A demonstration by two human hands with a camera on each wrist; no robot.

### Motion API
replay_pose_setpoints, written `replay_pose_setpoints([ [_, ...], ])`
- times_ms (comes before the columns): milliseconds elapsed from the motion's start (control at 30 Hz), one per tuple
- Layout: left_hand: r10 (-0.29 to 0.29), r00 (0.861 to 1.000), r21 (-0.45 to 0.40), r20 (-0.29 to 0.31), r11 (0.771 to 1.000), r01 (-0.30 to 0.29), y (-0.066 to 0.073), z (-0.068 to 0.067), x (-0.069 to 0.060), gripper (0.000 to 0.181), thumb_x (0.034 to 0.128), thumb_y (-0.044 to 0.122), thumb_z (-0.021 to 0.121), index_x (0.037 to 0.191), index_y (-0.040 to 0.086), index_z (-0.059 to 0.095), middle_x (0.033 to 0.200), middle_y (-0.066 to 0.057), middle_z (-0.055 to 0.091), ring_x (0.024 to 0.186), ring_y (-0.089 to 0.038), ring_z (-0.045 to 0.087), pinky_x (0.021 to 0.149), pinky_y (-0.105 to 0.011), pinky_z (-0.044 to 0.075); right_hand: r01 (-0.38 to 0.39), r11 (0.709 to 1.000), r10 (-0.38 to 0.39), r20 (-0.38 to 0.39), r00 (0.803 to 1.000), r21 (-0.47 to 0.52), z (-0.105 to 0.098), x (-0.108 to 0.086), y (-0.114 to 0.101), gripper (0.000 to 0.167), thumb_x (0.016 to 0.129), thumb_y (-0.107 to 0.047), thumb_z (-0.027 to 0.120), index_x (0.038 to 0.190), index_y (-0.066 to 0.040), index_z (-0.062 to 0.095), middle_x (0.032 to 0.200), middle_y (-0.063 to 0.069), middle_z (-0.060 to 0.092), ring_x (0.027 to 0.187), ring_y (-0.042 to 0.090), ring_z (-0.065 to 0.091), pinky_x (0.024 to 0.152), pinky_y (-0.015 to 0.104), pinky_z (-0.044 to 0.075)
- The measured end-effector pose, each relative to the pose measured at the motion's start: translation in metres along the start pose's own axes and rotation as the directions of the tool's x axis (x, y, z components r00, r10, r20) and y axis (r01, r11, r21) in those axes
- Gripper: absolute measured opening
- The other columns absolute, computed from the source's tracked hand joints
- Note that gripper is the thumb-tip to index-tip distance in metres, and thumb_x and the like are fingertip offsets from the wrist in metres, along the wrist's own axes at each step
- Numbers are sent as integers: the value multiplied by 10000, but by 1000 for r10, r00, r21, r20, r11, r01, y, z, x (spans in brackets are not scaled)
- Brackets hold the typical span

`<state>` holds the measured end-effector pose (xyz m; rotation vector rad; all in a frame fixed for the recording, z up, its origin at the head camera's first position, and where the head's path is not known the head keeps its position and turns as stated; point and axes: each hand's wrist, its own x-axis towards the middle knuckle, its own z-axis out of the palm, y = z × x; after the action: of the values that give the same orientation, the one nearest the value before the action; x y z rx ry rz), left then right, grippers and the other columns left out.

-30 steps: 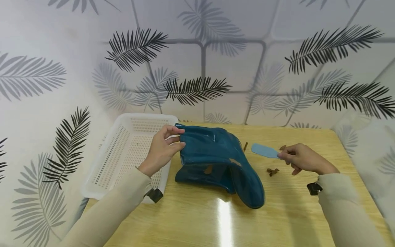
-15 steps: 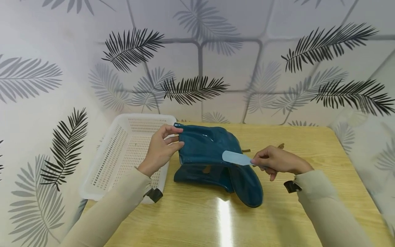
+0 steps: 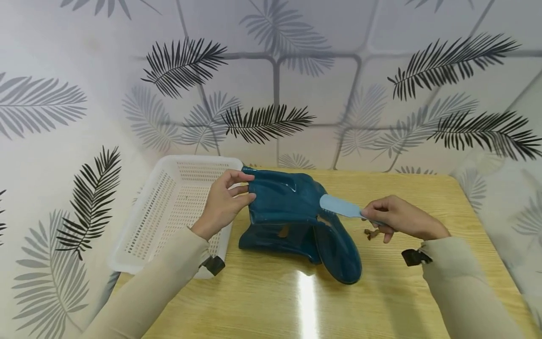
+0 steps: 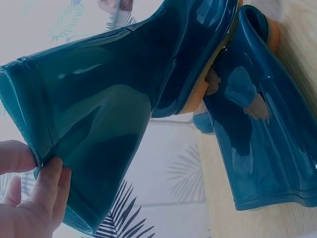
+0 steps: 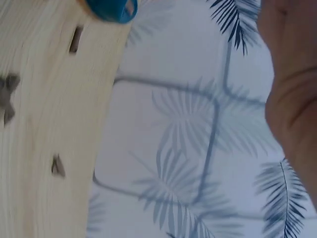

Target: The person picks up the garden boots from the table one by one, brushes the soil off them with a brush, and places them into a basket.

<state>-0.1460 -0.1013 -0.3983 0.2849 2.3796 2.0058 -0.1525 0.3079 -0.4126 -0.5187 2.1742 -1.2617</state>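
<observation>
Two dark teal rubber boots are on the table. My left hand (image 3: 224, 202) pinches the top rim of the upper boot (image 3: 275, 195) (image 4: 94, 104), thumb and fingers on either side. The lower boot (image 4: 277, 144) lies on its side beneath, with a brown patch (image 4: 257, 108) on its shaft. My right hand (image 3: 402, 219) grips the handle of a light blue brush (image 3: 340, 206). Short bristles show under its head, which is over the boots near the ankle; contact is hard to tell. In the right wrist view, only part of the hand (image 5: 294, 89) shows.
A white perforated plastic basket (image 3: 139, 254) stands at the left. Brown scraps (image 3: 371, 234) lie on the wooden table (image 3: 262, 296) right of the boots, including one small piece (image 5: 58, 166). A leaf-patterned wall covering (image 3: 317, 94) rises behind the table.
My right hand has brought the brush leftward from above the table to the boots, then drawn it slightly back right. My left hand keeps its hold on the upper boot.
</observation>
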Motion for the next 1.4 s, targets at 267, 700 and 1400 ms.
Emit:
replay_pose_setpoints([
  [267, -7, 1000, -16, -5, 1000, 7, 1, 1, 1, 365, 880, -109, 676, 1190, -5, 515, 1338, -146, 574, 1189, -331, 597, 850, -302, 557, -29, 998, 21, 136, 990, 57, 18, 20, 8, 386, 1063, -269, 510, 1008, 77, 672, 608, -4, 467, 477, 59, 431, 559, 416, 586],
  [700, -15, 1000, -15, 0, 1000, 15, -1, -4, 1, 376, 885, -120, 663, 1210, -18, 503, 1344, -164, 562, 1189, -343, 595, 832, -270, 554, 9, 999, -11, 45, 999, 48, 3, 8, 8, 376, 1068, -297, 495, 951, 31, 637, 660, 39, 496, 537, 105, 499, 585, 451, 583],
  [1400, -8, 1000, -14, 9, 1000, 8, 9, 0, 2, 371, 893, -98, 671, 1215, -13, 509, 1357, -152, 551, 1201, -337, 592, 843, -271, 549, 3, 999, -4, -15, 1000, -53, -5, -2, 10, 359, 1056, -307, 522, 945, 3, 667, 694, 102, 530, 560, 166, 548, 556, 424, 577],
])
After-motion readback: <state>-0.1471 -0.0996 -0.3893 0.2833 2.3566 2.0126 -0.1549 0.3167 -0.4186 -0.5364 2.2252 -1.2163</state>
